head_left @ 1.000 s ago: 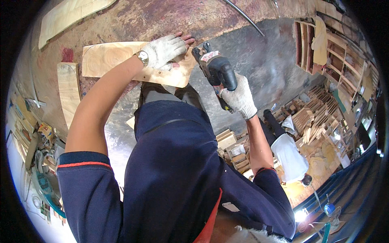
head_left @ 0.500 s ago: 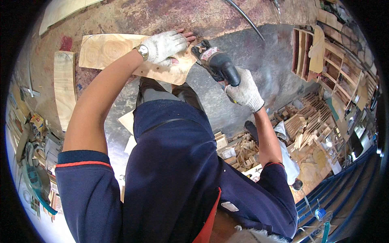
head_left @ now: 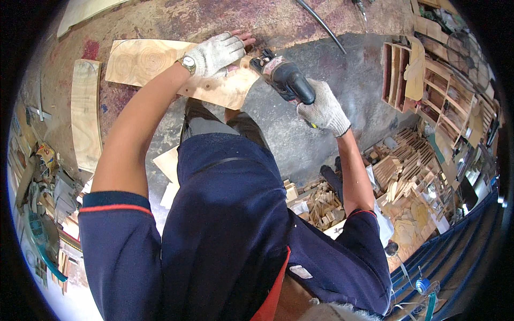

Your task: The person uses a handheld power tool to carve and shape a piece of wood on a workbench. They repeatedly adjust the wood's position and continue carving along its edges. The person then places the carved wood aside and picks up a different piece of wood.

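Note:
A pale plywood board [head_left: 140, 64] with a rounded pencil line near its left end and several dark holes lies across the bench. My left hand [head_left: 218, 54], in a white knit glove with bare fingertips, rests on the board's right part, its fingers stretched toward the right. In my gloved right hand [head_left: 324, 109] is the rear grip of a black jigsaw [head_left: 289, 80]. Its front end sits at the board's right end. Where the blade meets the wood is hidden. A wristwatch [head_left: 187, 63] circles my left wrist.
Another plywood piece [head_left: 85, 112] lies at the left. A black hose [head_left: 324, 24] crosses the far edge. Wooden shelf frames [head_left: 396, 75] stand at the right, above stacked offcuts [head_left: 326, 208]. A person's dark-clad leg [head_left: 333, 182] shows beside my right forearm.
The whole view has shifted slightly. My left hand still lies on the board, and my right hand keeps its hold on the jigsaw, which stays at the board's right end.

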The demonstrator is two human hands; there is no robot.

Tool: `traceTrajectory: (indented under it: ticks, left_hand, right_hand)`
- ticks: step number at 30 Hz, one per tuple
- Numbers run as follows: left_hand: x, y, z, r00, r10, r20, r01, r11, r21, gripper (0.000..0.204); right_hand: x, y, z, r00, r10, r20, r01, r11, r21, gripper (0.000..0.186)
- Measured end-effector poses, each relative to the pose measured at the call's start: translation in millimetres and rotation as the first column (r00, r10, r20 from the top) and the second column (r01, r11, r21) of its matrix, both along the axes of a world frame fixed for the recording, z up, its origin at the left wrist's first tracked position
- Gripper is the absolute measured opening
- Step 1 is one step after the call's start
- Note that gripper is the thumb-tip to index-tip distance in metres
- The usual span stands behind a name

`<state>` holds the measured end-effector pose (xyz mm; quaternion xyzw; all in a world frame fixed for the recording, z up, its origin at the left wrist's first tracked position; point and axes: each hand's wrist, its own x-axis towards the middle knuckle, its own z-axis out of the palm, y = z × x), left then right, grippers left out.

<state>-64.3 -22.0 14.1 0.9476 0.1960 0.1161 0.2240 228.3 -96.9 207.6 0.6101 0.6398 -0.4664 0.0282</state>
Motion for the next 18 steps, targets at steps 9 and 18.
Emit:
traceTrajectory:
  ticks: [9, 18]
  left_hand:
    - [-4, -10, 2, 0.955, -0.269, 0.122, 0.260, 0.962, 0.084, 0.045]
    - [-39, -46, 5, 0.147, 0.986, -0.083, -0.988, 0.150, 0.035, 0.076]
  right_hand:
    - [-26, -50, 6, 1.000, -0.003, -0.017, 0.003, 1.000, -0.015, 0.043]
    - [-67, -91, 4, 0.990, -0.137, -0.024, 0.135, 0.989, -0.066, 0.044]
